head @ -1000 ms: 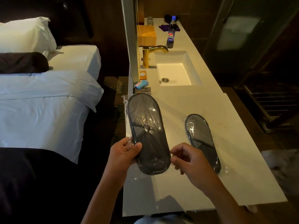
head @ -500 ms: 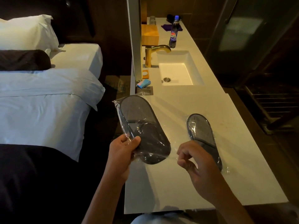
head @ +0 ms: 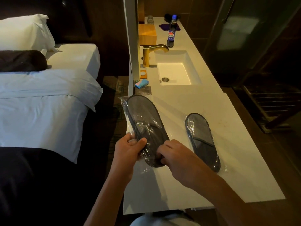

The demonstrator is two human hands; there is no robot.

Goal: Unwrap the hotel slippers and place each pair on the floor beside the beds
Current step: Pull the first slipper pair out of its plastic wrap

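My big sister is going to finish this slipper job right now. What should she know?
Left hand: grips the near end of the wrapped slipper pack, holding it up over the counter's left edge.
Right hand: its grip pinches the plastic at that same near end, seemingly ready to tear or peel it.
Second wrapped pack: lies flat on the counter, to the right, untouched.
Done: nothing unwrapped; both packs are still in plastic.
Left: open this pack, take the slippers out, set them on the floor beside the bed; then the same with the second pack.
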